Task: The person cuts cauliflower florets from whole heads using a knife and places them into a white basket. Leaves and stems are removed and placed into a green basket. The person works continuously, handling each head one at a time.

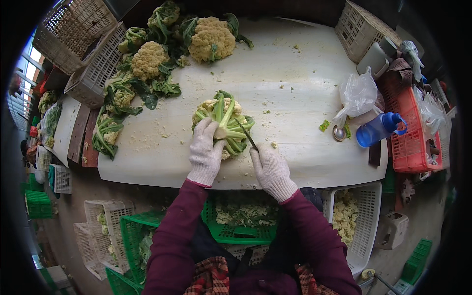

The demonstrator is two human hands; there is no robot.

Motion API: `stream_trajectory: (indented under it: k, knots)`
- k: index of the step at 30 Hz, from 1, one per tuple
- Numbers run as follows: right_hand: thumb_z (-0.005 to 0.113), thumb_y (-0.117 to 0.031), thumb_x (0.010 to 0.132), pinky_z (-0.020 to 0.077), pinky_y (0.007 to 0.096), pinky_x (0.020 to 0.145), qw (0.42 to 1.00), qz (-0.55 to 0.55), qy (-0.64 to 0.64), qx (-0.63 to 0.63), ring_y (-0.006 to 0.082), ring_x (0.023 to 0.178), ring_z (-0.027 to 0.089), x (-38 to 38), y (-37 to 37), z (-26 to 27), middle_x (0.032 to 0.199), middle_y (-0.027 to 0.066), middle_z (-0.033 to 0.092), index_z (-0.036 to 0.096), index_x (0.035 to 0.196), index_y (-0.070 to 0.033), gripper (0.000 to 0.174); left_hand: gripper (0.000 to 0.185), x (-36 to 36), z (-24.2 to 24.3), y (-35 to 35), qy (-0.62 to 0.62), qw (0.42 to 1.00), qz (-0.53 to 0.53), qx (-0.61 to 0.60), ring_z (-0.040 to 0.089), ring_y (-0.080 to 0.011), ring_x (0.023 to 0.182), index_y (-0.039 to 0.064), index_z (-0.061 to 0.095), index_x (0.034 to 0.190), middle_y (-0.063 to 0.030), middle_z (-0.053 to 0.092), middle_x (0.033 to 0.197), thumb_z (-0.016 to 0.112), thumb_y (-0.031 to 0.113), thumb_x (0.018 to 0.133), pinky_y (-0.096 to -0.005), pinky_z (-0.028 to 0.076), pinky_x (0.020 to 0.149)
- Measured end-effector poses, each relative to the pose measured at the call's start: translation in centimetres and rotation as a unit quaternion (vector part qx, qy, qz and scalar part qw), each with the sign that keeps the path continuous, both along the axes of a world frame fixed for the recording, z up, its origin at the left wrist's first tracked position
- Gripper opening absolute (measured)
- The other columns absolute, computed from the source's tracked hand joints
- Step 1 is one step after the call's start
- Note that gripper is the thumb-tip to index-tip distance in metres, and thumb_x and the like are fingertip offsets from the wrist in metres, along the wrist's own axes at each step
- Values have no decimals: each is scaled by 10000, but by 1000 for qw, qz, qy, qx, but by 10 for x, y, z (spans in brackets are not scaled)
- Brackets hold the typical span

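Observation:
A cauliflower head (225, 123) lies on the pale tabletop with its cut stem and green leaf ribs facing up. My left hand (206, 147), in a white knitted glove, grips its left side, the fingers near the stem. In my right hand (268, 166), gloved the same way, is a knife (247, 135) with a dark, narrow blade. The blade points up and to the left, its tip at the leaf ribs on the cauliflower's right side. Whether it touches them, I cannot tell.
Several cauliflowers (149, 61) are heaped at the back left, beside stacked plastic crates (94, 62). To the right are a blue bottle (376, 129), a metal spoon (339, 132), a plastic bag (357, 92) and a red basket (413, 147). Below the table edge, a green crate (241, 236) holds trimmings; a white crate (368, 221) holds florets.

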State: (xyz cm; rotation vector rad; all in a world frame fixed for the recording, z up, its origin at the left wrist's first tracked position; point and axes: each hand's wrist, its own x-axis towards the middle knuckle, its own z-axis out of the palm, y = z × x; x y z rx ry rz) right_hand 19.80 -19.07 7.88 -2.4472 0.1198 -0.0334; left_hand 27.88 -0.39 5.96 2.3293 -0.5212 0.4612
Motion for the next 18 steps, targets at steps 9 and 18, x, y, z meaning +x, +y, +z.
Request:
stream_trajectory:
  k: [9,18]
  knots:
    - [509,-239,992,569,513,711,984,111,40,-135,413,825,705,75,15,19,876,226,712,664,1021,-14,275,587,-2,-8,-12,-23,1000,16,-8,579,-366,1205,66,603,1254,-157,550,1310,773,-70,708,-431,509,1003]
    - [453,-352,1039,566,506,794,994,27,83,-60,404,905,710,16,19,-32,945,246,720,688,1012,-13,413,526,0,-10,-18,11,998,50,-28,566,-343,1218,68,625,1229,-142,544,1308,793,-9,736,-415,492,1023]
